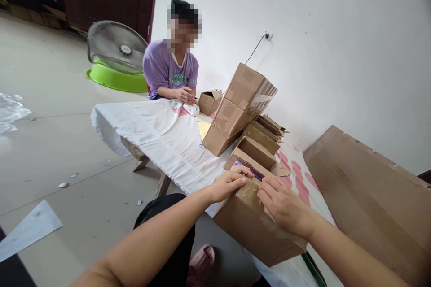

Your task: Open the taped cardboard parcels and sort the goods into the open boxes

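A cardboard box [256, 233] sits tilted in front of me at the near edge of the table, with shiny tape on its top. My left hand [229, 184] is closed on its upper left edge, thumb on the near flap and fingers towards the opening. Something purple [247, 168] shows in that opening, mostly hidden by the flap and fingers. On the right side of the top, my right hand [283, 202] has its fingers curled against the flap edge; the fingertips are partly hidden.
Open cardboard boxes [257, 152] stand just beyond, beside a leaning stack of closed boxes [232, 112]. A person [171, 67] sits across the cloth-covered table [151, 121], hands near a white object [191, 109]. A large cardboard sheet [370, 193] is at right, a fan [116, 47] at left.
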Demonstrator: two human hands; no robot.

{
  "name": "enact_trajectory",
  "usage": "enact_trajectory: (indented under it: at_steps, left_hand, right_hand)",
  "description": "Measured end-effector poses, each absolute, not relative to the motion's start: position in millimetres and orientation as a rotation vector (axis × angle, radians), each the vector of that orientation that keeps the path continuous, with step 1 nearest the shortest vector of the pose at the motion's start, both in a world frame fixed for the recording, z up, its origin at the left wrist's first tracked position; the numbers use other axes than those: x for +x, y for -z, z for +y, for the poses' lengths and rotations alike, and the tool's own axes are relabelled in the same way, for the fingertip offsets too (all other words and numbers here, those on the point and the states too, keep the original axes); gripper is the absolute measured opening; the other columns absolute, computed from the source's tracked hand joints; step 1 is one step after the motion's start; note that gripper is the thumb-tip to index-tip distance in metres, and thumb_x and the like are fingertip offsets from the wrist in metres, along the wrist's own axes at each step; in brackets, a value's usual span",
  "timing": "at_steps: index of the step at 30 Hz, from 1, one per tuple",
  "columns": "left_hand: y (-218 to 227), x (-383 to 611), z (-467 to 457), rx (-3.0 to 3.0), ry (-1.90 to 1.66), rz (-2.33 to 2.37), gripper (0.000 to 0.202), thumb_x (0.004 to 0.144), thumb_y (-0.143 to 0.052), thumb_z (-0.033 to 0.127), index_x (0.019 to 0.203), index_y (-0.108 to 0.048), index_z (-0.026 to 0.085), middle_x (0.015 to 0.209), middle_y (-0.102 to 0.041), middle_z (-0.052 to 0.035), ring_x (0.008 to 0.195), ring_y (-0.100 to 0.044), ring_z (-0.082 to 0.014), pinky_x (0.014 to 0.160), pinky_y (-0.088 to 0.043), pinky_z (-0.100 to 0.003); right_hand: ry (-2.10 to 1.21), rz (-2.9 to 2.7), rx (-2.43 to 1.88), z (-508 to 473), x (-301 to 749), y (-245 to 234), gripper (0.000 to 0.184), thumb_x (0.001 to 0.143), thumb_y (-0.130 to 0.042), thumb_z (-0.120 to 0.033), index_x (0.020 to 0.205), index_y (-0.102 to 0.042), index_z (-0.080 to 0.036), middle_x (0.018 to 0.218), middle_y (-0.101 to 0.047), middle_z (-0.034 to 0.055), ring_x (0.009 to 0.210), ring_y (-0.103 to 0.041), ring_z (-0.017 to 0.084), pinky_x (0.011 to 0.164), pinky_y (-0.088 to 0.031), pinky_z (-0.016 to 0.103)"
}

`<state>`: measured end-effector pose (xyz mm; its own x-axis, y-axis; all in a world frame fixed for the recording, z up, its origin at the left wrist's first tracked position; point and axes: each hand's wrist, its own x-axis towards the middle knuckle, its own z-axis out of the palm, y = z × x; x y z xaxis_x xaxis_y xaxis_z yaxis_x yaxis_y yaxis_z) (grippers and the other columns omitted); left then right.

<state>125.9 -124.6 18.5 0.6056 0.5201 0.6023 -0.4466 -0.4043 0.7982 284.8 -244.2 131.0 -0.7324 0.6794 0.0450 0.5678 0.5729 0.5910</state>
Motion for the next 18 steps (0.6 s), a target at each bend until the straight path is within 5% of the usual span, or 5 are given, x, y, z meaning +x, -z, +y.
enact_trajectory:
  at_steps: [11,18]
  left_hand:
    - [-18,127,-120,1.76,-1.02,0.041,0.055,0.091,-0.046,0.061,0.062,-0.061,0.017,0.116,-0.064,-0.0102,0.12,-0.05,-0.0274,0.11,-0.033,-0.042]
    - [-19,123,-121,1.754,-1.001,0.107,0.041,0.09,-0.051,0.054,0.082,-0.072,0.02,0.119,-0.065,-0.0098,0.128,-0.048,-0.0292,0.114,-0.03,-0.046]
  right_hand:
    - [-0.695,2.91,1.604,-285,326,-146,0.016,0.084,-0.044,-0.005,0.085,-0.045,-0.021,0.085,-0.051,0.0055,0.086,-0.048,0.023,0.078,-0.045,0.04]
    - [0.047,2.546,2.518,-354,369,-123,0.008,0.091,-0.045,-0.025,0.084,-0.047,-0.023,0.084,-0.052,0.0016,0.079,-0.05,0.018,0.072,-0.042,0.033]
